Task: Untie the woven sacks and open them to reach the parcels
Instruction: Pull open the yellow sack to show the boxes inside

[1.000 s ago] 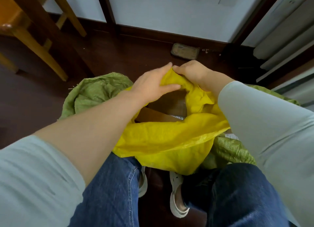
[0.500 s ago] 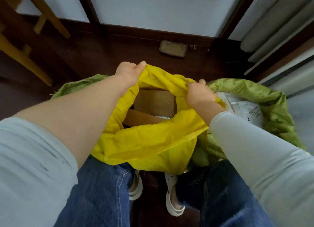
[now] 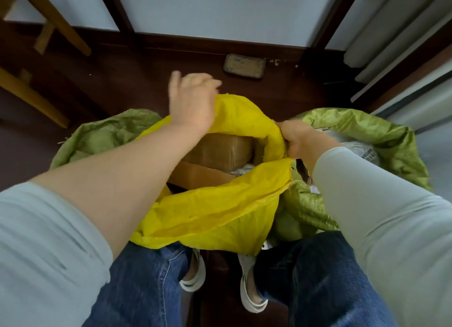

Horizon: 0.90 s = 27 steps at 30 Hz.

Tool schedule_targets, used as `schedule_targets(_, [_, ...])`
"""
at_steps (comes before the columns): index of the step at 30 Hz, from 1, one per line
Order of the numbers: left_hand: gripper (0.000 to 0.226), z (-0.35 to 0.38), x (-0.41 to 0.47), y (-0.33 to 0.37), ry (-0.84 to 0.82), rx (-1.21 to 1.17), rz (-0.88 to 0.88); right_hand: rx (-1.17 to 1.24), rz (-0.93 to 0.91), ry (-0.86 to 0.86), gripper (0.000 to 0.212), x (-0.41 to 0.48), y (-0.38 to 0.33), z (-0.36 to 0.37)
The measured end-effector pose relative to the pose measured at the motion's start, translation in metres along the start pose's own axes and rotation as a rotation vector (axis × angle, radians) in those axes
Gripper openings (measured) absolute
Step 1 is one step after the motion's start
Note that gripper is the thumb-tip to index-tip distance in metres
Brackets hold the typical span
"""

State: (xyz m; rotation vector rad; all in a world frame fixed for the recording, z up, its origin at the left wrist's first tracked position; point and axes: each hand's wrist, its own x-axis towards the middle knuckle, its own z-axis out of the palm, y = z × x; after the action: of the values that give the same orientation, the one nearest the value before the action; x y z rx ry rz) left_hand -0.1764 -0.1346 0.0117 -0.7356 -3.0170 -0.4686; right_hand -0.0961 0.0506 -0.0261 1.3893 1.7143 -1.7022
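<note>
The person wears a pale grey-green long-sleeved top. Its left sleeve (image 3: 44,241), left of the yellow woven plastic sack (image 3: 208,211), ends in soft folds short of the elbow. Its right sleeve (image 3: 379,216), right of the sack, runs smooth to the wrist. Below the sack are dark blue denim jeans (image 3: 146,285) with a stitched side seam, and white strapped open sandals (image 3: 249,295).

Yellow woven sack (image 3: 215,211) gaping open at frame centre, green sacks on either side.
Inside its crumpled mouth a brown taped parcel (image 3: 217,151) lies above a cardboard box (image 3: 198,176); the right green sack (image 3: 381,136) shows a plastic-wrapped parcel (image 3: 362,153); the left green sack (image 3: 105,136) lies rumpled.
</note>
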Motion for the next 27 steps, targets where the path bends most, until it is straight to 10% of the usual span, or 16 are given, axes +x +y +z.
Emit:
schedule_targets(5, [0.055,0.017,-0.002,0.028,-0.375,0.239,0.469,-0.001,-0.062,-0.01,0.047,0.0,-0.006,0.004])
schedule_targets(8, [0.047,0.018,0.008,0.033,-0.412,0.238,0.358,-0.034,-0.117,0.004,0.056,-0.007,-0.006,0.006])
schedule_targets(13, [0.044,0.021,0.03,0.028,-0.381,0.074,0.105,-1.037,-0.454,0.295,0.089,-0.041,0.0,0.01])
schedule_targets(16, [0.044,0.023,0.04,0.025,-0.355,0.004,-0.043,-1.196,-0.286,0.163,0.055,-0.037,0.005,0.011])
schedule_targets(21, [0.043,0.018,0.059,0.01,-0.266,-0.084,-0.253,-0.694,-0.218,-0.095,0.007,-0.025,-0.016,0.011])
schedule_targets(24, [0.047,0.007,0.075,-0.013,-0.166,-0.134,-0.439,0.059,-0.013,-0.199,0.033,-0.005,-0.014,0.001])
schedule_targets(27, [0.055,0.001,0.08,-0.032,-0.137,-0.168,-0.56,0.202,0.192,-0.092,0.04,0.014,0.003,-0.011])
